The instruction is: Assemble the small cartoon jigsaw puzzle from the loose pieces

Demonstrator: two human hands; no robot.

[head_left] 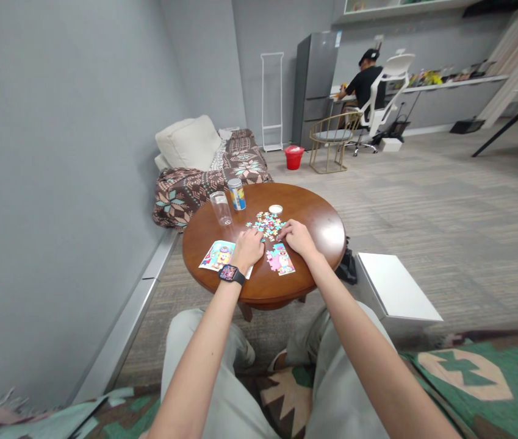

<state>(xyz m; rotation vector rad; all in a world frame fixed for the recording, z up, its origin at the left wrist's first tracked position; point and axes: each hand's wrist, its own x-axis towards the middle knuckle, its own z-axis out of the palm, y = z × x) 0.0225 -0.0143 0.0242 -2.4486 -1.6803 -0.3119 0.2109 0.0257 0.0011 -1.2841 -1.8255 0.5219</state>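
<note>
Two hands and one pile of puzzle pieces (269,226), our landmark, on one round table (323,207). The loose pieces are too small and crowded for us to count. Our left hand (249,247) lies back upward at the pile's near left edge, its fingers loosely bent; our right hand (299,238) is at the near right edge, its fingers curled inward. We cannot tell whether either hand grips a piece.

On the near side of the pile, between our two wrists, we find one joined block of puzzle (281,260) with a notched outline. Left of the pile and nearer to us lies one picture sheet (217,255), partly hidden by our left wrist, which bears one watch (231,274). Just beyond the pile rests one round lid (276,209); to its left, one can (237,195) and one clear glass (221,209) stand upright.

Well beyond the pile, we count one sofa (244,160) to the left, and one red bucket (293,158), one fridge (317,73), two chairs and one seated person (368,85) to the right.
</note>
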